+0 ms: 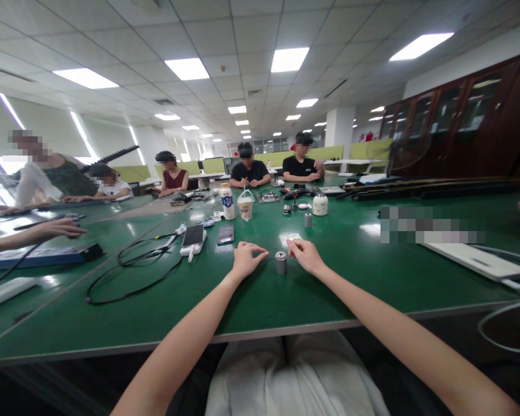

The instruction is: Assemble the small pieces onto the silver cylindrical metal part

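A small grey metal cylinder (281, 264) with a ringed top stands upright on the green table between my two hands. On its left is my left hand (247, 260), thumb and index fingertips brought together in a pinch beside it, apart from the metal. Whatever those tips hold, if anything, is too small to make out. My right hand (305, 255) is closed just right of the cylinder, its fingers curled and the thumb pressed to them; their contents are hidden. A second grey cylinder (307, 219) stands farther back, beyond my right hand.
A phone on a white power bank (193, 240) and looped black cable (132, 297) lie left. Behind are a dark flat card (226, 235), milk bottle (227, 202), drink cup (245, 206) and white jar (319, 205). A white power strip (472, 257) lies right. Several people sit around the table.
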Demonstrator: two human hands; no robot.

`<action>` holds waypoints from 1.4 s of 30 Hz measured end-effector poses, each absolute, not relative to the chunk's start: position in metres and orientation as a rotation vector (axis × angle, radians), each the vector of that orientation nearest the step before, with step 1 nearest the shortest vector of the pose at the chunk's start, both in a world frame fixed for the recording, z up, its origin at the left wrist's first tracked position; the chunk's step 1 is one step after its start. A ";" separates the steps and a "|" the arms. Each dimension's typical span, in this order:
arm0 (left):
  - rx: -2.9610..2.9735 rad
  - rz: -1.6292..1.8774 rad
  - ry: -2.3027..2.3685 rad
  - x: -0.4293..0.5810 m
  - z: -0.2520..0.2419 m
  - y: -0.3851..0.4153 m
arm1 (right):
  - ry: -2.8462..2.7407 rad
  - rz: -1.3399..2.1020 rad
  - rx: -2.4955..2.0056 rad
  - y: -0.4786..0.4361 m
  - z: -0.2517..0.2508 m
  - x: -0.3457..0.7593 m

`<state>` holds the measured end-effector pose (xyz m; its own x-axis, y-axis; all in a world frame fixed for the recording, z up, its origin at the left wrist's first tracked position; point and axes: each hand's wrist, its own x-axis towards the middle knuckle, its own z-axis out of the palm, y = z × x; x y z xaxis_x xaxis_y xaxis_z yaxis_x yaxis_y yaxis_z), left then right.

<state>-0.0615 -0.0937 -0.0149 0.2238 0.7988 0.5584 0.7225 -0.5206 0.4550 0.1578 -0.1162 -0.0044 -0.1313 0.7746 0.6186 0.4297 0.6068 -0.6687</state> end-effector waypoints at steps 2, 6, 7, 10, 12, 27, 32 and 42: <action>2.382 1.120 1.520 -0.065 -0.020 -0.091 | -1.773 0.393 -0.996 -0.116 -0.005 0.158; 2.383 1.063 1.548 -0.066 -0.024 -0.089 | -1.783 0.382 -1.008 -0.116 -0.005 0.157; 2.383 1.063 1.547 -0.066 -0.024 -0.089 | -1.784 0.380 -1.009 -0.116 -0.005 0.158; 2.383 1.094 1.526 -0.064 -0.022 -0.091 | -1.786 0.375 -1.014 -0.116 -0.004 0.158; 2.377 1.155 1.500 -0.060 -0.017 -0.095 | -1.788 0.371 -1.017 -0.116 -0.004 0.158; 2.386 1.383 1.171 -0.029 0.003 -0.127 | -1.786 0.315 -1.040 -0.116 -0.005 0.159; 2.384 1.368 1.127 -0.029 0.003 -0.127 | -1.795 0.317 -1.039 -0.115 -0.006 0.159; 2.222 1.381 1.052 -0.026 0.004 -0.133 | -1.798 0.333 -1.048 -0.115 -0.005 0.159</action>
